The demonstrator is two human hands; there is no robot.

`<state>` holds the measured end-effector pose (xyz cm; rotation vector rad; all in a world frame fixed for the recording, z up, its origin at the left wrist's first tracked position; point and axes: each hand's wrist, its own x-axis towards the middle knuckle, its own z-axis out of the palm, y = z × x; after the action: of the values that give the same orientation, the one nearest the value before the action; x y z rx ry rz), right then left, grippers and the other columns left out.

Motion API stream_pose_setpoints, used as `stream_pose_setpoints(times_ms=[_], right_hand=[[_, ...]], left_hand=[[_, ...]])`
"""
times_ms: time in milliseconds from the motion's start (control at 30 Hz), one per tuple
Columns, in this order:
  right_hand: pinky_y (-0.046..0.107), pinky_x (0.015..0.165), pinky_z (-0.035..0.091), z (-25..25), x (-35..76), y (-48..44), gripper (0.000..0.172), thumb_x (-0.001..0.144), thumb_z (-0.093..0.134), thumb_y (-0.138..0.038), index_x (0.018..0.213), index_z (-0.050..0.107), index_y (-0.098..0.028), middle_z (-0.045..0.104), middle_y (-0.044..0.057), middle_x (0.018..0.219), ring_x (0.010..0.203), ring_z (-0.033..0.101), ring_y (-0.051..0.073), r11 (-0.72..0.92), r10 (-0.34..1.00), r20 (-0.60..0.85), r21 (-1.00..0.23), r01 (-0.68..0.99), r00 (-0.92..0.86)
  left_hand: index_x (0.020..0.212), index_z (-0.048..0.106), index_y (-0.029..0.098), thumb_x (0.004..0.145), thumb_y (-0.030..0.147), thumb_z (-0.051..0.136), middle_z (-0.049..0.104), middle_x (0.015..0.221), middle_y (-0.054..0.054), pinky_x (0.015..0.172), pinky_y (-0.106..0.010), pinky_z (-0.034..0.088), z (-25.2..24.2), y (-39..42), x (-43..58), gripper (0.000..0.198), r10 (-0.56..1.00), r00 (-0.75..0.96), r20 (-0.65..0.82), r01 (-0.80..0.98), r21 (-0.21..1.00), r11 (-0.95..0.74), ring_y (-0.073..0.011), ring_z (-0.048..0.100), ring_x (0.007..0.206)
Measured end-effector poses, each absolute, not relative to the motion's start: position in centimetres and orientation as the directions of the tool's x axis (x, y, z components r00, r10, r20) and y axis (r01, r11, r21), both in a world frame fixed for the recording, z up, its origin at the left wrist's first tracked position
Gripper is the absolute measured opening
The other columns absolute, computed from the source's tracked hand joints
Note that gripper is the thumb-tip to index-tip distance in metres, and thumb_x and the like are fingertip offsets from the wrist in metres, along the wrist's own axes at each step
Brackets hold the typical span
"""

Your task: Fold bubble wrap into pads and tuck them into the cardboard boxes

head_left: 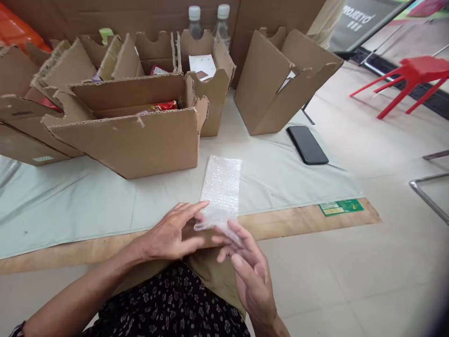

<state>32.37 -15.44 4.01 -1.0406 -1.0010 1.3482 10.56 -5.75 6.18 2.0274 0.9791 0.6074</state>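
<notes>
A clear bubble wrap bag (222, 187) lies flat at the table's front edge, its near end hanging slightly over. My left hand (171, 231) rests at the bag's left side, fingers stretched out and thumb apart, fingertips touching the plastic. At the bag's near end is my right hand (249, 264), palm turned up, with fingers spread and loosely curled by the loose flap. Part of the flap lies against the right fingers; neither hand is closed around it.
Beyond the bag stands a long cardboard bin (161, 145) with a red packet (164, 106) inside. Several more bins line the back, with two capped bottles (194, 21) behind. To the right are a tall bin (266, 89), a black phone (307, 145), a green card (342, 207) and a red stool (417, 70).
</notes>
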Motion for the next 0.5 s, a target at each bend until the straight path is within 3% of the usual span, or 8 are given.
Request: stream_pose_setpoints(times_ms=[100, 200, 267, 333, 400, 500], right_hand=[[0.037, 0.072, 0.066, 3.8, 32.2, -14.4, 0.063, 0.104, 0.055, -0.031, 0.163, 0.034, -0.029, 0.067, 0.018, 0.142, 0.115, 0.074, 0.028, 0.02, 0.998, 0.008, -0.98, -0.2, 0.058], [0.036, 0.08, 0.065, 4.1, 32.9, -14.2, 0.067, 0.103, 0.053, -0.016, 0.164, 0.032, -0.035, 0.07, 0.011, 0.138, 0.109, 0.075, 0.022, 0.129, 0.977, 0.147, -0.984, 0.124, 0.152], [0.043, 0.097, 0.061, 4.5, 33.7, -13.7, 0.061, 0.099, 0.057, -0.01, 0.155, 0.048, -0.033, 0.071, 0.009, 0.135, 0.117, 0.071, 0.024, 0.284, 0.939, 0.34, -0.857, 0.43, 0.057], [0.049, 0.105, 0.054, 4.7, 34.5, -12.6, 0.051, 0.096, 0.062, -0.011, 0.145, 0.059, -0.026, 0.071, 0.01, 0.137, 0.128, 0.065, 0.029, 0.43, 0.885, 0.439, -0.641, 0.636, -0.156], [0.051, 0.103, 0.052, 4.7, 35.1, -11.2, 0.044, 0.096, 0.062, -0.014, 0.139, 0.062, -0.021, 0.07, 0.012, 0.139, 0.131, 0.063, 0.033, 0.491, 0.858, 0.411, -0.477, 0.729, -0.31], [0.048, 0.098, 0.05, 4.4, 35.4, -9.6, 0.035, 0.099, 0.055, -0.009, 0.132, 0.064, -0.018, 0.072, 0.011, 0.138, 0.127, 0.066, 0.03, 0.523, 0.839, 0.378, -0.36, 0.772, -0.392]], left_hand=[[0.148, 0.055, 0.02, 0.099, 0.023, 0.052, 0.07, 0.082, 0.0, 0.074, -0.029, 0.053, 6.5, -4.7, 12.2, 0.049, 0.889, 0.456, 0.032, 0.503, 0.815, -0.288, -0.0156, 0.064, 0.073], [0.148, 0.054, 0.017, 0.098, 0.024, 0.051, 0.062, 0.069, 0.006, 0.063, -0.026, 0.047, 6.7, -3.8, 13.2, 0.051, 0.9, 0.435, -0.027, 0.558, 0.792, -0.246, -0.0131, 0.056, 0.061], [0.147, 0.054, 0.017, 0.097, 0.023, 0.051, 0.064, 0.071, 0.005, 0.064, -0.026, 0.048, 6.5, -3.5, 13.5, 0.051, 0.906, 0.422, -0.021, 0.582, 0.773, -0.253, -0.0132, 0.058, 0.063], [0.146, 0.054, 0.018, 0.097, 0.022, 0.051, 0.067, 0.077, 0.004, 0.067, -0.026, 0.051, 6.1, -3.5, 13.7, 0.049, 0.913, 0.408, 0.013, 0.594, 0.756, -0.277, -0.0135, 0.062, 0.067], [0.146, 0.055, 0.019, 0.098, 0.02, 0.052, 0.07, 0.08, 0.002, 0.069, -0.027, 0.053, 5.6, -3.7, 13.7, 0.047, 0.912, 0.403, 0.077, 0.609, 0.722, -0.329, -0.0142, 0.065, 0.069], [0.143, 0.056, 0.02, 0.101, 0.02, 0.053, 0.071, 0.082, 0.0, 0.072, -0.03, 0.056, 5.3, -4.4, 13.6, 0.042, 0.887, 0.405, 0.222, 0.656, 0.604, -0.452, -0.0169, 0.067, 0.072]])
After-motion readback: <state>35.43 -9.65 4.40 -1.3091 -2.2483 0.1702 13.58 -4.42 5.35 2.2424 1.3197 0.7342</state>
